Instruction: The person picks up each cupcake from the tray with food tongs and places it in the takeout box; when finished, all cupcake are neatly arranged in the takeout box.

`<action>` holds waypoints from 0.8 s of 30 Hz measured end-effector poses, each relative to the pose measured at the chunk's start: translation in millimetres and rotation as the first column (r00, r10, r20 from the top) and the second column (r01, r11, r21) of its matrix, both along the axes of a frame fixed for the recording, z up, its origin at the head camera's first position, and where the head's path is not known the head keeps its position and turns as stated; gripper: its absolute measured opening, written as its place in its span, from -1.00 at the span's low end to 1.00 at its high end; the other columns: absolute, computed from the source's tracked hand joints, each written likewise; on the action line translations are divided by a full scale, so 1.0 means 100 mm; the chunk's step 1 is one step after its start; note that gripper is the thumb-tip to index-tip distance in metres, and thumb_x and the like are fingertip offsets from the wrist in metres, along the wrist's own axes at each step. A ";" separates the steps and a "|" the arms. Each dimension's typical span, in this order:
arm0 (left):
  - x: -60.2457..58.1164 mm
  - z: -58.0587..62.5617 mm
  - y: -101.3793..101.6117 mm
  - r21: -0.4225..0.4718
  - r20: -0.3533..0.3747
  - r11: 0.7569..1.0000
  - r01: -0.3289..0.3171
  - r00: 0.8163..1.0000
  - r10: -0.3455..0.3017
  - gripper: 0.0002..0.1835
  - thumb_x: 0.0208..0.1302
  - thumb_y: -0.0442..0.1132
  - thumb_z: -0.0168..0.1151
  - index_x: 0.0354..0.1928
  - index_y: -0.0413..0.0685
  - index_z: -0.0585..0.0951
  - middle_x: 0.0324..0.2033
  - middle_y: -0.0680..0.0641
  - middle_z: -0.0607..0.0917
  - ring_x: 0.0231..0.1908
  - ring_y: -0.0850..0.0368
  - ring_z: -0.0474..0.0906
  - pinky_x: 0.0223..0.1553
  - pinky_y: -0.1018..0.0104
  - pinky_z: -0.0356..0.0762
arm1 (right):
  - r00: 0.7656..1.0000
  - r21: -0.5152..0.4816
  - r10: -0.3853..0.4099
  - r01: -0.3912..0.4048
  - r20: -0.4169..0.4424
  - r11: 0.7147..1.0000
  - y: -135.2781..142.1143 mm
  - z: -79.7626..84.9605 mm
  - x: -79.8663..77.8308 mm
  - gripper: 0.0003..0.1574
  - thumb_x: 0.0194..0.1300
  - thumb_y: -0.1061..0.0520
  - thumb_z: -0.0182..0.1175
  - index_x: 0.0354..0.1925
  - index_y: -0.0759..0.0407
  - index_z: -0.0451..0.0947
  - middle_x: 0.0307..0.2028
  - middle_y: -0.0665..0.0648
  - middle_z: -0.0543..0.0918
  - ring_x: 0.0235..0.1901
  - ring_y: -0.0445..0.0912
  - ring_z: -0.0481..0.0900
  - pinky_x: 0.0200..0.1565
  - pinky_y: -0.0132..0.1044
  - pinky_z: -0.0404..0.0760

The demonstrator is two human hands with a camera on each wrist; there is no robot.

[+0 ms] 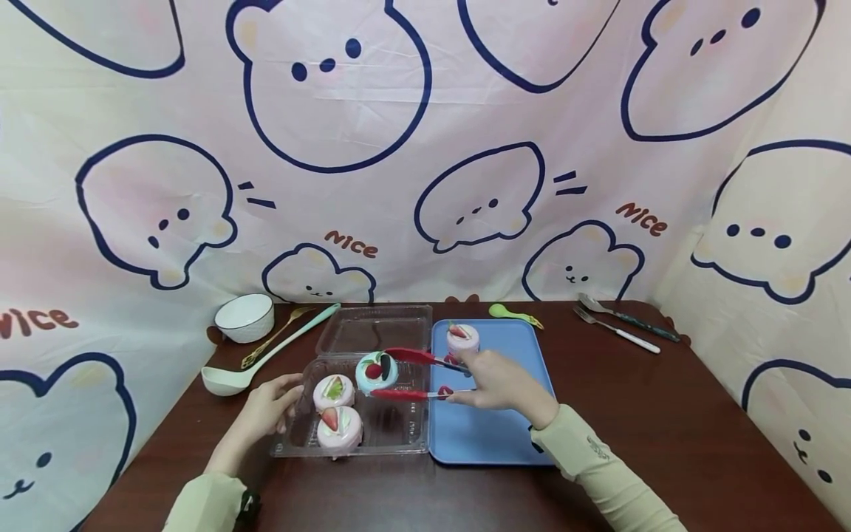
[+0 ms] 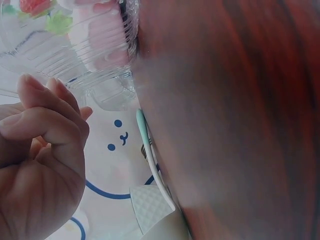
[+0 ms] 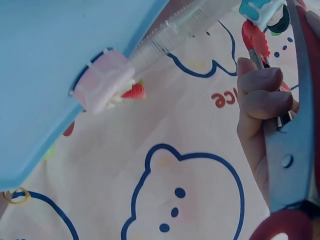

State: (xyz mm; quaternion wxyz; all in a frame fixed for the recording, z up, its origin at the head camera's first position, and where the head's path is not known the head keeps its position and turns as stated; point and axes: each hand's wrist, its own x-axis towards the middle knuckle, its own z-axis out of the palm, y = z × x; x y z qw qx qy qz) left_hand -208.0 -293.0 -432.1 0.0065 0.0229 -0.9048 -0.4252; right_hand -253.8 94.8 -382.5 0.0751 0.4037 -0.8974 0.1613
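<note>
- Red tongs [image 1: 415, 356] are gripped by the right hand [image 1: 495, 380], fingers curled round the metal arms. The tips are spread just enough for a blue cake [image 1: 380, 383] to be held between them.
- That cake is seen over the clear box [image 1: 399, 434] from the head view; whether it's been lifted off the bottom can't really be told.
- In the right wrist view one red tip is shown up against the cake, and the tongs' rivet is exposed too, which is hidden from above.
- The left hand [image 1: 269, 405] is held just beside the box's left edge, fingers loosely bent, nothing held. Contact can't be made out, though the ribbed side of the box is caught nicely by the left wrist camera.
- Two pink cakes [image 1: 340, 437] are set in the box, a third is parked at the far left of the blue tray [image 1: 505, 437]. Only that third one is shown side-on in the right wrist view.
- A ladle [image 1: 233, 380] and a bowl [image 1: 244, 319] are placed on the desk [image 1: 665, 443], both caught by the left wrist camera but not the right.
</note>
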 end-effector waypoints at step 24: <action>-0.01 0.00 0.00 -0.021 0.001 1.000 -0.015 1.000 0.015 -0.59 0.34 -0.22 -0.01 0.18 -0.23 0.35 -0.70 -0.04 0.47 -0.83 0.15 0.35 -0.82 0.33 0.28 | 0.991 0.081 0.000 -0.011 0.135 0.997 -0.22 -0.05 -0.11 -0.28 0.00 -0.26 0.29 -0.09 0.26 0.47 -0.48 0.07 0.55 -0.58 -0.24 0.40 -0.53 -0.41 0.43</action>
